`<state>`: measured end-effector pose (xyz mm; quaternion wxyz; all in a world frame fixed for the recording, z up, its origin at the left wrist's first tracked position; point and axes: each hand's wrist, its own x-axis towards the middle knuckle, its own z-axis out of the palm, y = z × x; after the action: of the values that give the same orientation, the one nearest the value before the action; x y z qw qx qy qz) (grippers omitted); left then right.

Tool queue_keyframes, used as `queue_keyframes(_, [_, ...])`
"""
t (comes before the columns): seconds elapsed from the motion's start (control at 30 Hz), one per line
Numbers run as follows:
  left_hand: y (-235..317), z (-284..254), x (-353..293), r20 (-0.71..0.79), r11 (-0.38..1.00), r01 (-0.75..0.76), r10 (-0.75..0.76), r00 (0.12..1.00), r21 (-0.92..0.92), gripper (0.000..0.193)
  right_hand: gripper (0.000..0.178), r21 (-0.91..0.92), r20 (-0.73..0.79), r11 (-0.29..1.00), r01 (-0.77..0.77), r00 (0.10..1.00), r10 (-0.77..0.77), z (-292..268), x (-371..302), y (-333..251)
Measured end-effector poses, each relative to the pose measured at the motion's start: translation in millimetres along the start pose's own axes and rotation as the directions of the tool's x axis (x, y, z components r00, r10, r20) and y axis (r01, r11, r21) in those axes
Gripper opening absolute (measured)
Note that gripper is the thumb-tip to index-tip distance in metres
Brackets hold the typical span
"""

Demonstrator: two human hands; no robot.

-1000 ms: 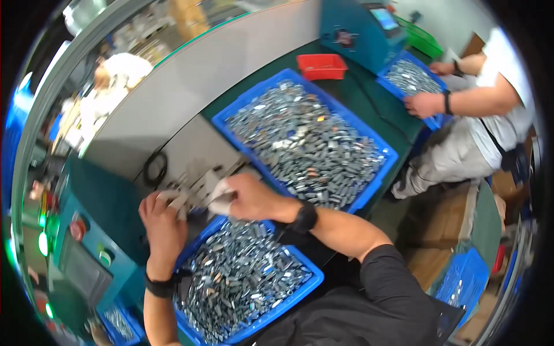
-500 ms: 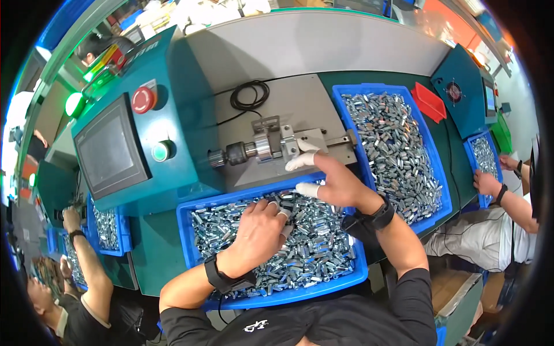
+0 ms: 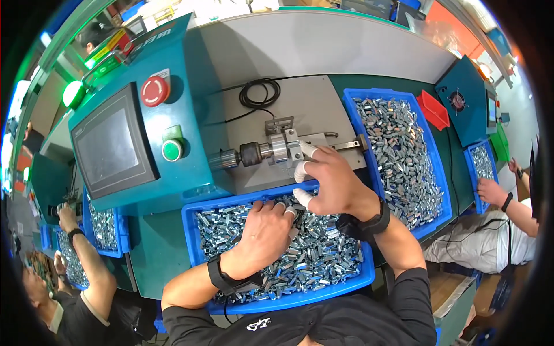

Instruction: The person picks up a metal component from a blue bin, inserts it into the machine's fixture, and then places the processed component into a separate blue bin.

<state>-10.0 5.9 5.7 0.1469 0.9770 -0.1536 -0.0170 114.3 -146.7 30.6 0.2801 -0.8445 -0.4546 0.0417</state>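
My left hand (image 3: pixel 264 233) rests palm down over the near blue bin (image 3: pixel 369 271), which is full of small metal hex sleeves (image 3: pixel 311 254). Its fingers are curled, and whatever they hold is hidden beneath them. White finger cots cover some fingertips of both hands. My right hand (image 3: pixel 334 181) is beside the steel clamping fixture (image 3: pixel 284 147) of the bench machine. Its upper fingertips are at the fixture's right end, with the thumb lower and apart over the bin's far rim. No part shows between these fingers.
The teal machine housing (image 3: pixel 199 132) has a dark screen (image 3: pixel 112 141), a red stop button (image 3: pixel 155 91) and a green button (image 3: pixel 171 150). A second blue bin of sleeves (image 3: pixel 404 158) stands right, beside a red tray (image 3: pixel 433 109). Co-workers sit on both sides. A black cable (image 3: pixel 259 95) lies coiled behind.
My right hand has turned and its fingers have drawn in against the fixture's end. My left hand stays over the near bin. The whole view has shifted slightly.
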Motion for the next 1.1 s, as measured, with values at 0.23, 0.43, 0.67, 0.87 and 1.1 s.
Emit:
queue_keyframes(0.23, [-1.3, -4.7, 0.4, 0.036, 1.0, -0.008, 0.007, 0.999, 0.013, 0.024, 0.021, 0.211, -0.003, 0.977, 0.023, 1.0, -0.023, -6.6, -4.1, 19.5])
queue_keyframes(0.43, [-2.2, 0.5, 4.3, -0.004, 0.999, -0.04, 0.04, 0.999, -0.032, 0.021, 0.019, 0.3, -0.187, 0.951, 0.071, 0.982, -0.015, -8.1, -5.1, 43.1])
queue_keyframes(0.67, [-1.1, 3.5, 1.4, -0.031, 0.993, -0.086, 0.084, 0.996, -0.085, 0.013, 0.02, 0.448, -0.065, 0.889, -0.099, 0.988, 0.142, -9.0, -1.4, 38.9])
queue_keyframes(0.87, [-3.0, 0.0, -2.9, -0.062, 0.991, -0.081, 0.075, 0.995, -0.103, 0.013, 0.026, 0.333, -0.064, 0.935, -0.127, 0.986, 0.156, -10.4, 12.1, 26.7])
queue_keyframes(1.1, [-5.6, 7.4, 9.9, -0.062, 0.968, -0.175, 0.166, 0.984, -0.18, 0.015, 0.023, 0.397, -0.126, 0.909, -0.131, 0.973, 0.195, 0.2, 21.3, 34.8])
